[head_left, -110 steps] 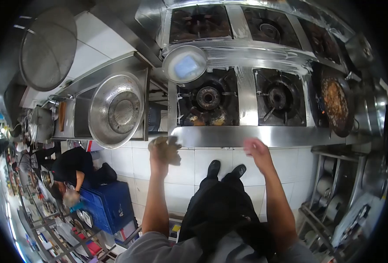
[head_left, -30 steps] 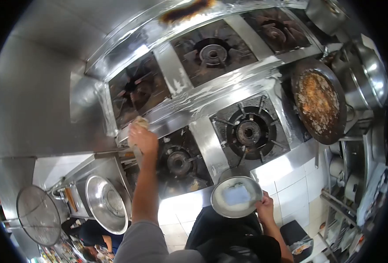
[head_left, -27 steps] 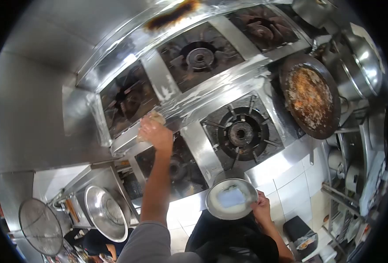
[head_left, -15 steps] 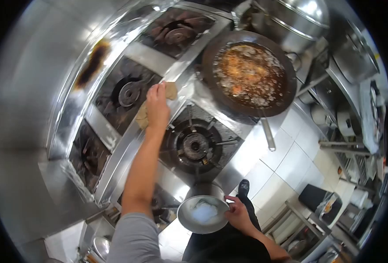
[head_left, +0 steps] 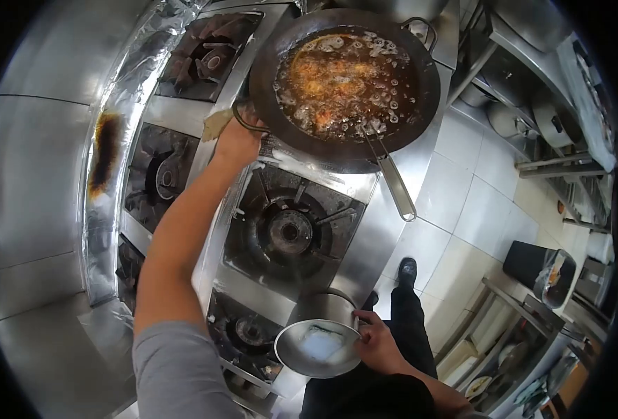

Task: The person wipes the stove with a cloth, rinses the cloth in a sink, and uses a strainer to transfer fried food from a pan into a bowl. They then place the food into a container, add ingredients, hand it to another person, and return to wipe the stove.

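My left hand (head_left: 237, 142) reaches to the near left side of a large dark wok (head_left: 345, 148), right by its loop handle (head_left: 253, 119). A tan cloth (head_left: 216, 125) sticks out on the left of this hand; its fingers are partly hidden by the handle. Orange-brown pieces of food (head_left: 333, 80) bubble in dark oil inside the wok. A long-handled utensil (head_left: 397, 187) leans over the wok's rim, its far end in the oil. Low in the view, my right hand (head_left: 380, 344) grips a metal pot (head_left: 288, 349) at its right side. Something pale shows inside the pot.
A bare burner (head_left: 290, 232) lies between the wok and the pot. More burners (head_left: 167, 174) line the left side, beside a foil-covered strip with a scorched patch (head_left: 105, 155). On the right are tiled floor (head_left: 473, 185), metal shelving (head_left: 567, 164) and a black bin (head_left: 532, 269).
My left hand, with the cloth, has moved from the stove ledge to the wok's loop handle. The view has shifted. My right hand still holds the pot.
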